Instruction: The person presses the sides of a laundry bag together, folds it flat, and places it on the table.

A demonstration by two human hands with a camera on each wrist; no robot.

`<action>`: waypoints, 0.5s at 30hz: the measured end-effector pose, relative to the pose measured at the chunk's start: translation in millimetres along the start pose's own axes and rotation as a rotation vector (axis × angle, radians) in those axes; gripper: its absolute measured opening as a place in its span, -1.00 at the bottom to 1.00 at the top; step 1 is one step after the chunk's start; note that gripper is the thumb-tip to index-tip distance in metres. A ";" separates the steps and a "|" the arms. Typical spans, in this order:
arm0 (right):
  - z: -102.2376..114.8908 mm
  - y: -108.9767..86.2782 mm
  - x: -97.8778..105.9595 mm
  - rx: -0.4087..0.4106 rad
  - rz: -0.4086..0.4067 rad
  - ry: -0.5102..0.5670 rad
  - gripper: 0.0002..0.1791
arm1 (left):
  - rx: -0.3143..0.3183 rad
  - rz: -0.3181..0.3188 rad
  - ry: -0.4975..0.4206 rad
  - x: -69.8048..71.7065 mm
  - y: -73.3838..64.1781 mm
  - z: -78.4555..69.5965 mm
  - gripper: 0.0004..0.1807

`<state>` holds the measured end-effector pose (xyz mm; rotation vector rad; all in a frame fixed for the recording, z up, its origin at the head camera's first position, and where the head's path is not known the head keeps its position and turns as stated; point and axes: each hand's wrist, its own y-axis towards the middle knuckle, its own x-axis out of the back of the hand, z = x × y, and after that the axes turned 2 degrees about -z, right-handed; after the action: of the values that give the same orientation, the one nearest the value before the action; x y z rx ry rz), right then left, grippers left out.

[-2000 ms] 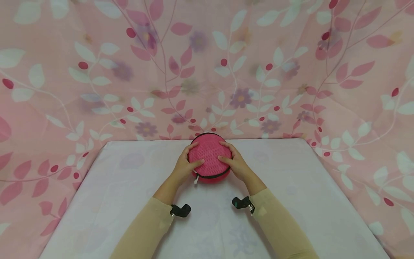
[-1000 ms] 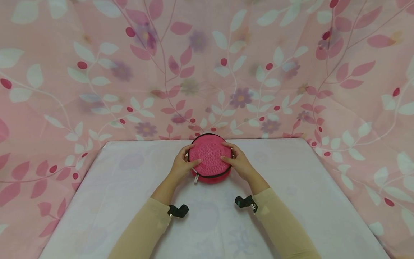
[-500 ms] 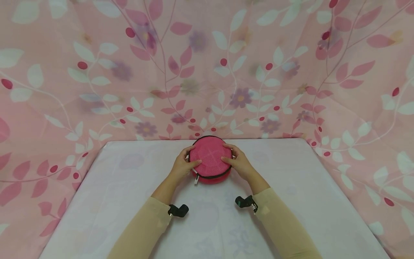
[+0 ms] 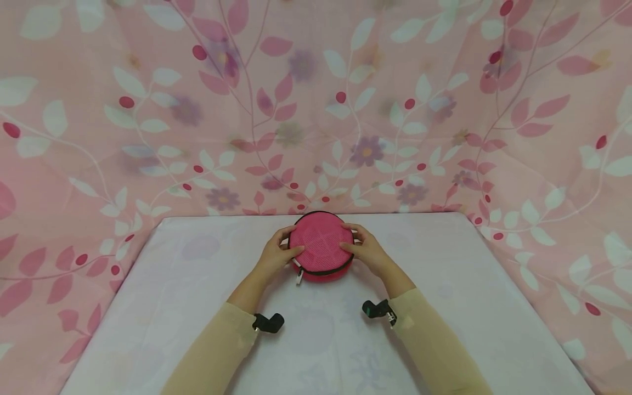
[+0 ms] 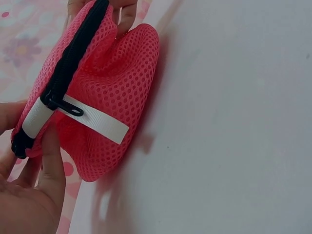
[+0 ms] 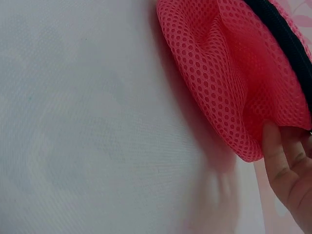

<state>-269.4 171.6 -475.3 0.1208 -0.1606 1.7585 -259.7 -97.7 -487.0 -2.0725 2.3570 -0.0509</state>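
Observation:
A round pink mesh laundry bag point(image 4: 322, 247) with a black zipper point(image 5: 73, 53) sits near the far edge of the table. Its lid side faces up, tilted toward the person. My left hand point(image 4: 273, 257) holds the left rim, thumb on top and fingers around the side. On the opposite rim, my right hand point(image 4: 371, 253) grips in the same way. A white fabric tab point(image 5: 105, 124) and the black zipper pull point(image 5: 68, 106) hang at the front left, by the left hand. In the right wrist view the soft lower mesh point(image 6: 204, 73) bulges and folds inward above the fingers point(image 6: 278, 153).
The white-covered table point(image 4: 316, 340) spreads out on every side of the bag. Behind it and at both sides hangs a pink leaf-patterned cloth point(image 4: 306, 109). Small black wrist cameras point(image 4: 269, 323) are strapped at the sleeve cuffs.
Both hands have shifted slightly outward along the rim, so the thumbs cover less of the top. The bag's far edge has dipped a little toward the person.

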 end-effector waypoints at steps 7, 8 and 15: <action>3.5 -3.2 5.0 0.022 -0.002 -0.004 -0.39 | -0.006 -0.003 0.078 4.7 -1.1 -0.6 -0.31; 4.8 -3.8 5.4 0.026 -0.002 -0.017 -0.39 | -0.011 -0.007 0.095 5.1 -1.5 -1.3 -0.31; 14.2 -7.5 5.3 0.113 -0.060 -0.299 -0.46 | -0.075 -0.063 0.254 1.5 -3.7 -7.7 -0.38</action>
<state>-263.2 175.6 -460.1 0.4672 -0.2719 1.6821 -256.4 -99.5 -479.2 -2.3001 2.4648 -0.2431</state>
